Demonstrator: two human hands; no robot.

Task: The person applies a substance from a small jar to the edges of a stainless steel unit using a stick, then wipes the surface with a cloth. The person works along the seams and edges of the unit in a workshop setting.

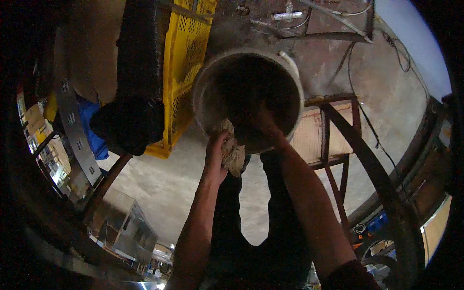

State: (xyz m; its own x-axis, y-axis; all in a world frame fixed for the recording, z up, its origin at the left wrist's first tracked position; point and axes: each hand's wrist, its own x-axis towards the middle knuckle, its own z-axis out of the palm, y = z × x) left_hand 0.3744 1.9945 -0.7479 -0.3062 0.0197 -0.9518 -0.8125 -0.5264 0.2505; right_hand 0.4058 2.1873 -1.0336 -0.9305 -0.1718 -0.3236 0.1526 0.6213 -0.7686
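A round pail [298,79] with a pale rim stands on the floor in front of my legs, its inside very dark. My left hand [215,151] is closed around a crumpled beige wad [234,153] at the pail's near left rim; whether it is paper or cloth I cannot tell. Over the near right rim, my right hand [267,121] reaches down into the pail. Its fingers fade into the shadow, so their shape and anything in them are hidden.
Left of the pail stands a yellow perforated plastic crate [186,72], beside a dark bulky shape [128,125]. A rusty metal frame [369,154] rises at the right, near a cable [382,150]. More metal framing [333,36] lies beyond the pail. Cardboard boxes [123,217] sit lower left.
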